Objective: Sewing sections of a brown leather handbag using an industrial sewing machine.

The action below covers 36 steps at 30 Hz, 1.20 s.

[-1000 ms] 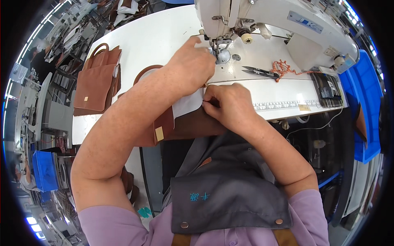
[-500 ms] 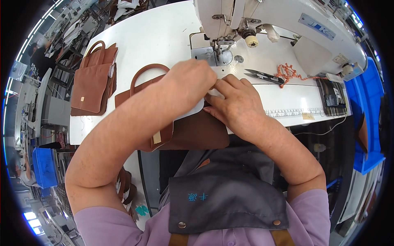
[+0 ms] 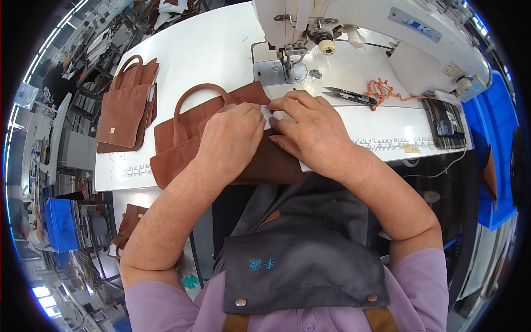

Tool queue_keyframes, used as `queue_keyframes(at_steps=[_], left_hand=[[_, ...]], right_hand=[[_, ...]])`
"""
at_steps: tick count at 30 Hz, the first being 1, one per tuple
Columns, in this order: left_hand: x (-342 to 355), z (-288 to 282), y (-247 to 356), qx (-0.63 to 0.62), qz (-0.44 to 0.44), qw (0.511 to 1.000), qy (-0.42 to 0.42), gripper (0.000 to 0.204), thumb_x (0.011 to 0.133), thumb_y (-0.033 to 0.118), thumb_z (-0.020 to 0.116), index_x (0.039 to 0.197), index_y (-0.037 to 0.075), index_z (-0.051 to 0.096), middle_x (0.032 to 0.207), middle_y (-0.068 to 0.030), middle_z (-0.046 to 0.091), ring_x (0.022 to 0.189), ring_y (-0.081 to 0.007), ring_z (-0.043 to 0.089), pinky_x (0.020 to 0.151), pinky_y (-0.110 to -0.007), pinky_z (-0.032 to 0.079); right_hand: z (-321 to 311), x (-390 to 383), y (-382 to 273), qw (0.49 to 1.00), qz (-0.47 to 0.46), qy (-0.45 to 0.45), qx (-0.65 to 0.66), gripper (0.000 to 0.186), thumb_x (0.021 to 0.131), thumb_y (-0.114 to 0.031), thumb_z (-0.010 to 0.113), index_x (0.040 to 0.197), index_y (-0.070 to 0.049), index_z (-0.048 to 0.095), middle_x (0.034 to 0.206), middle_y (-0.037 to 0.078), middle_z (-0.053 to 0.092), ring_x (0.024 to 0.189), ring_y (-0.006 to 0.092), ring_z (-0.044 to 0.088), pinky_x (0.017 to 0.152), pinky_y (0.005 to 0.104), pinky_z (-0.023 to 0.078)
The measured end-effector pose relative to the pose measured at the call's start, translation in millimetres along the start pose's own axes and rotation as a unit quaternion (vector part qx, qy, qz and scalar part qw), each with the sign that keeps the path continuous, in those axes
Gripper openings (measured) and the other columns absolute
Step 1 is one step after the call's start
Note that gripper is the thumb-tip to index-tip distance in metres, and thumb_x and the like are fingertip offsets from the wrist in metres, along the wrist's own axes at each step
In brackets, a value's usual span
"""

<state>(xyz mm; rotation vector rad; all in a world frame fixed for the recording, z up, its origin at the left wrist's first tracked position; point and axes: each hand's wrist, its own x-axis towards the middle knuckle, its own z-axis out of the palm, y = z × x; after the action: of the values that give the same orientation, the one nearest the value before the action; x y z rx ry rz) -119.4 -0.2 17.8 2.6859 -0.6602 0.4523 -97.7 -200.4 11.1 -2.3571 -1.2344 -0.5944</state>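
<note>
A brown leather handbag [image 3: 177, 146] lies near the table's front edge, with its curved handle at the far side. Its darker brown panel [image 3: 274, 163] reaches toward my lap. Over the bag's right part, my left hand [image 3: 232, 135] is closed, fingertips pinching a thin whitish piece [image 3: 266, 117] of unclear kind. My right hand [image 3: 311, 128] meets it from the right, its fingers bent and closed at the same piece, with the lower fingers by the panel's edge. The fingers partly hide the piece.
Beyond my hands stands a sewing machine [image 3: 287, 61]. Black thread snips [image 3: 349, 96] and tangled orange cord [image 3: 381, 91] lie to the right. Another brown bag [image 3: 121, 122] rests on the left of the white table [image 3: 204, 50]. A blue bin [image 3: 495, 149] stands at far right.
My left hand has come down and left from beside the right hand's fingers, baring more of the bag and its handle. My right hand has shifted slightly left.
</note>
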Motion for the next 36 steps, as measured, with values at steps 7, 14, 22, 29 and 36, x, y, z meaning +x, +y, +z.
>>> queue_keyframes(at_steps=[7,14,22,29,36], left_hand=[[7.2,0.2,-3.5,-0.085,-0.085,0.992,0.029,0.018,0.079,0.002,0.066,0.097,0.003,0.068,0.103,-0.0111,0.072,0.088,-0.0298,0.070,0.076,-0.037,0.056],[-2.0,7.3,-9.4,-0.008,0.020,0.997,0.071,0.020,0.079,0.005,0.069,0.099,0.006,0.070,0.111,-0.0062,0.071,0.106,-0.0238,0.066,0.095,-0.039,0.046],[5.0,-1.6,-10.8,0.004,0.025,0.999,0.033,0.013,0.078,0.006,0.072,0.090,0.004,0.076,0.106,-0.0057,0.070,0.100,-0.0252,0.066,0.090,-0.038,0.046],[4.1,3.7,-12.9,-0.079,0.020,0.995,0.065,0.017,0.077,0.002,0.072,0.093,0.003,0.076,0.102,-0.0096,0.072,0.094,-0.0279,0.069,0.083,-0.036,0.054],[12.4,13.9,-14.1,-0.079,0.019,0.993,0.085,0.017,0.077,0.002,0.071,0.094,0.002,0.076,0.102,-0.0107,0.074,0.092,-0.0268,0.071,0.082,-0.036,0.056]], right_hand=[[2.5,-0.2,1.0,1.000,-0.011,0.002,0.005,0.020,0.079,-0.022,0.075,0.088,-0.005,0.073,0.116,0.004,0.065,0.115,0.0226,0.055,0.084,0.0376,0.048],[1.9,0.6,1.2,0.999,-0.023,0.017,-0.023,0.019,0.078,-0.022,0.075,0.086,-0.005,0.073,0.113,0.003,0.064,0.119,0.0231,0.053,0.083,0.0370,0.047],[-0.6,2.9,2.4,0.999,-0.033,-0.022,-0.021,0.021,0.075,-0.020,0.077,0.088,-0.006,0.072,0.112,0.003,0.064,0.114,0.0223,0.055,0.082,0.0350,0.047],[-3.2,1.6,6.1,0.998,-0.029,-0.053,-0.015,0.027,0.073,-0.020,0.079,0.095,-0.006,0.070,0.109,0.001,0.067,0.109,0.0208,0.058,0.080,0.0335,0.047],[-6.3,2.4,14.2,0.998,-0.017,-0.054,-0.034,0.027,0.074,-0.021,0.079,0.097,-0.008,0.071,0.110,0.000,0.068,0.108,0.0199,0.059,0.079,0.0338,0.048]])
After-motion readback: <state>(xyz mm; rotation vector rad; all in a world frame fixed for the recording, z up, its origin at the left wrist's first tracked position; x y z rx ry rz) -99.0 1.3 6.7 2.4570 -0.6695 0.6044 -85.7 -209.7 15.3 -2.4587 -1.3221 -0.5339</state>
